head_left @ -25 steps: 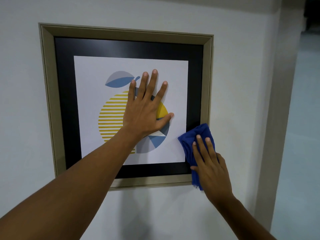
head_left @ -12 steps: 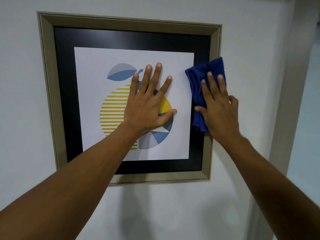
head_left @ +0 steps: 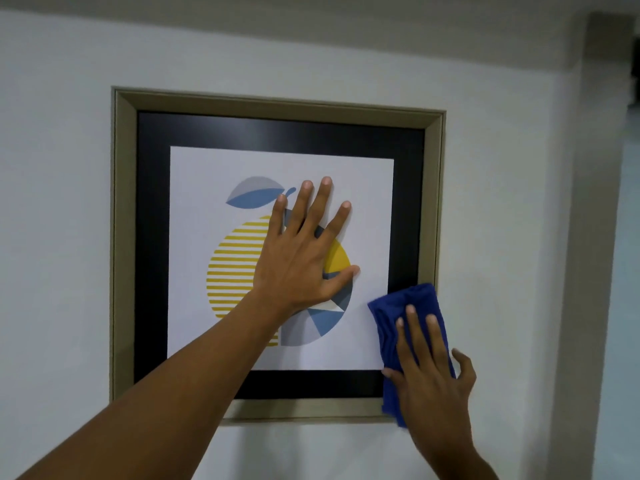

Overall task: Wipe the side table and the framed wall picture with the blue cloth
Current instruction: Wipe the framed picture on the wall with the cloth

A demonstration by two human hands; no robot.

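Observation:
The framed picture (head_left: pixel 277 105) hangs on the white wall: a beige frame, a black mat and a print of a yellow, blue and grey fruit. My left hand (head_left: pixel 301 265) lies flat on the middle of the print, fingers spread. My right hand (head_left: pixel 429 379) presses the blue cloth (head_left: pixel 401 306) against the picture's lower right corner, over the mat and the frame's right edge. The cloth is bunched and partly hidden under my fingers. The side table is out of view.
A white wall (head_left: pixel 52 237) surrounds the picture. To the right a wall corner or pillar (head_left: pixel 588 271) runs top to bottom, with a paler open area (head_left: pixel 627 306) beyond it. A ceiling strip (head_left: pixel 311 15) runs across the top.
My right hand has slid the cloth down the picture's right side, from the upper right corner to the lower right corner. My left hand has stayed flat on the print.

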